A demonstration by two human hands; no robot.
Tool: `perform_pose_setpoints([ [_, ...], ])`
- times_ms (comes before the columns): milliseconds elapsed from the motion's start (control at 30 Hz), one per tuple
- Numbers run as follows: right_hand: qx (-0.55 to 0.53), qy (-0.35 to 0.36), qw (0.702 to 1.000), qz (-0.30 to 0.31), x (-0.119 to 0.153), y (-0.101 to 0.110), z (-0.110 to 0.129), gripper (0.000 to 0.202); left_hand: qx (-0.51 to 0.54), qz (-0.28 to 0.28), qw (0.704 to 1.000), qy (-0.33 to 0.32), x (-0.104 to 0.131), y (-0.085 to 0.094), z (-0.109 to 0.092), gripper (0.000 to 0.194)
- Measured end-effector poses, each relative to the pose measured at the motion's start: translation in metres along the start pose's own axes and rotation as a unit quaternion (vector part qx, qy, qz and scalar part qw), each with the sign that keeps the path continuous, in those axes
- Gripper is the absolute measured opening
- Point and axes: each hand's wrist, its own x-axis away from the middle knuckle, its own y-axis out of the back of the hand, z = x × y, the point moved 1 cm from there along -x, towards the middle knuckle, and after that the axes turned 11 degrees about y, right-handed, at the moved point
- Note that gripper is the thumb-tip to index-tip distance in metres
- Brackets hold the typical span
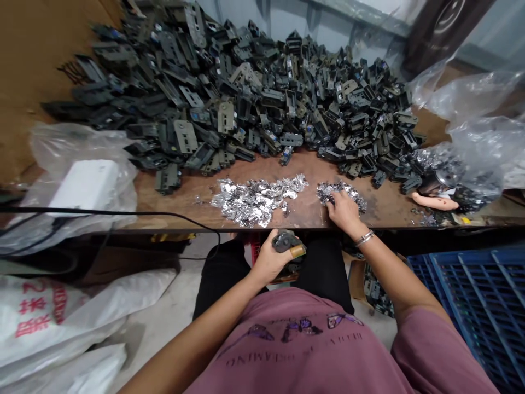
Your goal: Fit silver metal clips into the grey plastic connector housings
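Just below the table's front edge, my left hand (267, 264) is wrapped around a dark grey-green plastic housing (285, 241). A yellowish-brown covering (297, 251) lies at the thumb side of this grip. My right hand (343, 212) rests with bent fingers in a small heap of tiny shiny metal parts (356, 198) on the table. Its fingertips press down among the parts, and whatever is between them is too small to make out. Left of that heap lies a wider spread of thin silvery metal pieces (258, 202).
A large pile of dark plastic housings (246, 98) covers the back of the wooden table (188, 200). A white box (84, 186) and black cable (135, 213) are left. Clear plastic bags (476, 131) lie right; a blue crate (479, 295) and white sacks (45, 312) flank me.
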Motion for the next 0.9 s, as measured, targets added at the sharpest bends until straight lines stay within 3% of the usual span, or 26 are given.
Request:
perform_pose_setpoints([
  [100, 0.055, 0.023, 0.996, 0.061, -0.008, -0.005, 0.010, 0.032, 0.021, 0.005, 0.999, 0.027, 0.002, -0.001, 0.002, 0.038],
  [267, 0.001, 0.107, 0.992, 0.073, 0.005, -0.015, 0.020, 0.029, 0.062, 0.016, 0.993, 0.096, 0.006, 0.003, 0.004, 0.045],
  [500, 0.042, 0.071, 0.993, 0.080, 0.020, -0.010, 0.000, 0.024, 0.055, 0.025, 0.992, 0.108, 0.008, 0.005, 0.006, 0.045],
  [667, 0.051, 0.088, 0.994, 0.029, 0.014, -0.007, 0.020, 0.028, 0.051, 0.025, 0.992, 0.112, 0.007, 0.000, 0.005, 0.043],
  [900, 0.041, 0.082, 0.995, 0.050, 0.003, -0.019, 0.037, 0.024, 0.032, -0.011, 0.995, 0.096, 0.007, 0.003, 0.001, 0.044],
])
